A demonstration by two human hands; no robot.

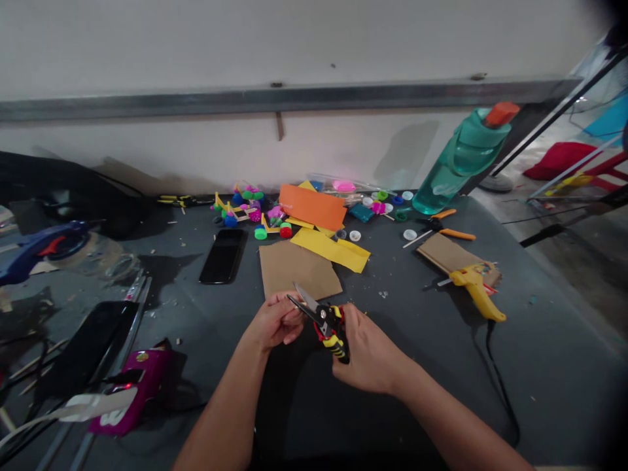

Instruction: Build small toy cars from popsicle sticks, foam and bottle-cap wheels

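Both hands on the snips, near edge of the dark table (540, 340).

Right hand (366, 353) is clenched round the yellow-and-black handles of the snips (326, 320); blades part-open, tips toward 10 o'clock. Left hand (275, 320) pinches at the blade tips, probably on a small piece, too small to make out. Brown card (294, 269) lies flat at 12 o'clock, just beyond the blades. Yellow paper (333, 250) and orange paper (312, 207) farther out. Black phone (223, 255) at 11 o'clock. Yellow glue gun (478, 288) at 2 o'clock; teal bottle (456, 163) beyond it.
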